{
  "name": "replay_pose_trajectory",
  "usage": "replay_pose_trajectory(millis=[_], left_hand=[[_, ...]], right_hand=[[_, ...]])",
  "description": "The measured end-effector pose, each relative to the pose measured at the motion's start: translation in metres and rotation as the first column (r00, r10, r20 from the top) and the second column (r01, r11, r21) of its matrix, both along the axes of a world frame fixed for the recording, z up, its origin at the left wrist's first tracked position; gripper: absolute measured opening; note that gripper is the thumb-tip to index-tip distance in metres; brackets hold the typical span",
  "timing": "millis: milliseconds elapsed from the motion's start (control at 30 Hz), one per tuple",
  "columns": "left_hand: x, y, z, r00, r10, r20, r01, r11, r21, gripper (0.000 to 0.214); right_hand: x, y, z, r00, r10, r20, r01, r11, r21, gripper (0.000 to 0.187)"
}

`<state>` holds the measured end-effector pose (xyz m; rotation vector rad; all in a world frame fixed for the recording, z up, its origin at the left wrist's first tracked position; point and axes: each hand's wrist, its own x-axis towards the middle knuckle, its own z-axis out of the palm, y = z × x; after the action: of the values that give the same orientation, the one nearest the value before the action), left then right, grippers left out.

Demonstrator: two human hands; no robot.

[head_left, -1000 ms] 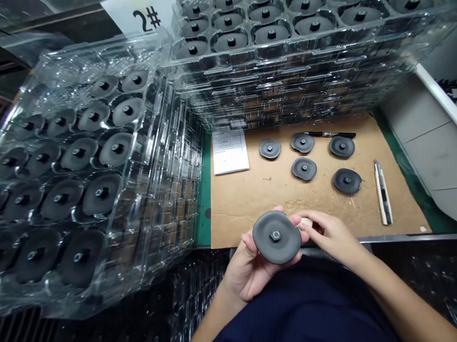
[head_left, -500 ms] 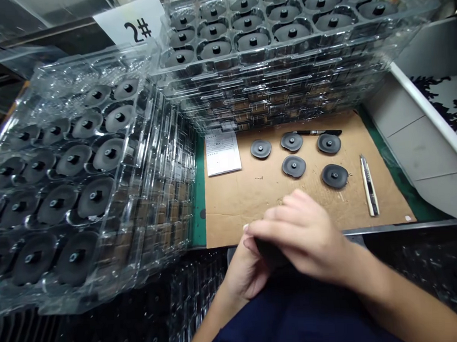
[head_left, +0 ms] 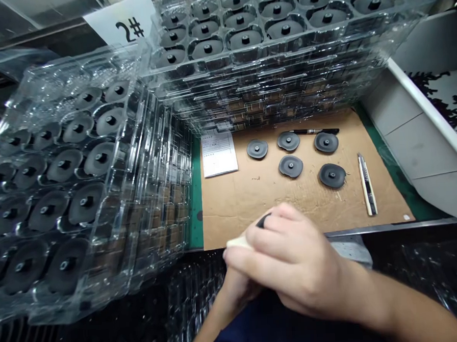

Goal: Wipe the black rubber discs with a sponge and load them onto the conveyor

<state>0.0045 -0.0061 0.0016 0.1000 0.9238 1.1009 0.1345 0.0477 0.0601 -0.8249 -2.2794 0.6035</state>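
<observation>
My right hand (head_left: 294, 264) is closed and lies over a black round disc (head_left: 263, 220), of which only a dark sliver shows above my knuckles. A small pale piece (head_left: 236, 242) sticks out from its fingertips at the left. My left hand (head_left: 237, 288) sits underneath, mostly hidden, cupping the disc from below. Both hands hover at the near edge of a brown cardboard sheet (head_left: 245, 200).
Several loose black discs (head_left: 290, 166) lie on the cardboard, with a black pen (head_left: 314, 132), a utility knife (head_left: 367, 184) and a paper slip (head_left: 218, 153). Clear trays of discs (head_left: 78, 163) are stacked at left and behind (head_left: 276, 61). A "2#" sign (head_left: 129, 28) stands at the back.
The disc lay face-up in my left hand with my right hand beside it. My right hand has come over it and slid left, hiding nearly all of it.
</observation>
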Motion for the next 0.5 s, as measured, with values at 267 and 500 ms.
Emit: replay_pose_trajectory(millis=[267, 500], left_hand=[[-0.015, 0.007, 0.002, 0.99, -0.064, 0.128, 0.058, 0.997, 0.049, 0.061], [-0.014, 0.011, 0.002, 0.986, -0.063, 0.156, 0.056, 0.997, 0.044, 0.061]], right_hand=[[0.033, 0.016, -0.076, 0.915, -0.393, 0.091, 0.383, 0.775, -0.502, 0.023], [0.033, -0.01, -0.104, 0.907, -0.406, 0.107, 0.386, 0.706, -0.593, 0.025]])
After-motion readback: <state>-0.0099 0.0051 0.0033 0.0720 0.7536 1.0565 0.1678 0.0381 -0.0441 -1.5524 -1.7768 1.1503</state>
